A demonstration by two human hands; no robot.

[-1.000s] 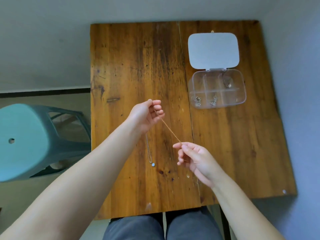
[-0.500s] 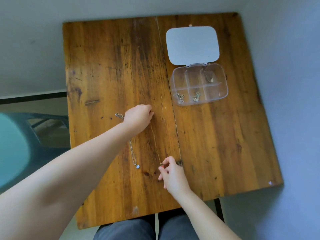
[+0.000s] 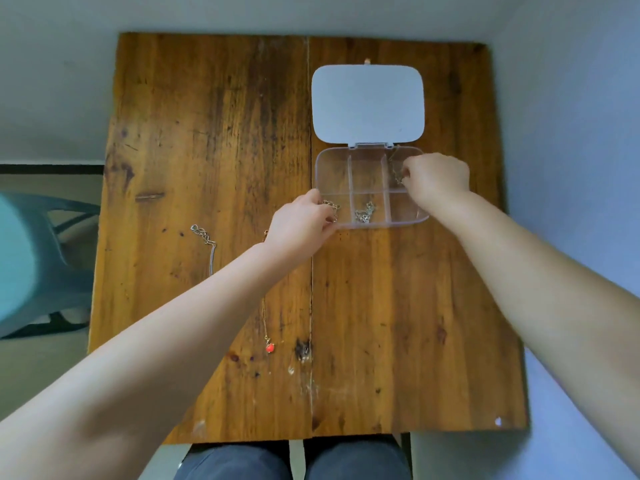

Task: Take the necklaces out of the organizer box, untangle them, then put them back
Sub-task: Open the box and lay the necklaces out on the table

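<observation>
Clear organizer box (image 3: 405, 221), red pendant (image 3: 269, 348)

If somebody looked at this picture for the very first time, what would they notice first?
Probably the clear organizer box with its white lid flipped open, at the far right of the wooden table, with both hands at it: the right hand pinching a chain in the far right compartment, the left hand at the near left corner. Next, the bright red pendant lying nearer the person.

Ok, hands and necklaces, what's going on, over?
Left hand on the organizer box's near-left corner. Right hand pinching a chain in the far-right compartment. Two necklaces laid out on the table: silver one, red-pendant one. Nothing in the way.
</observation>
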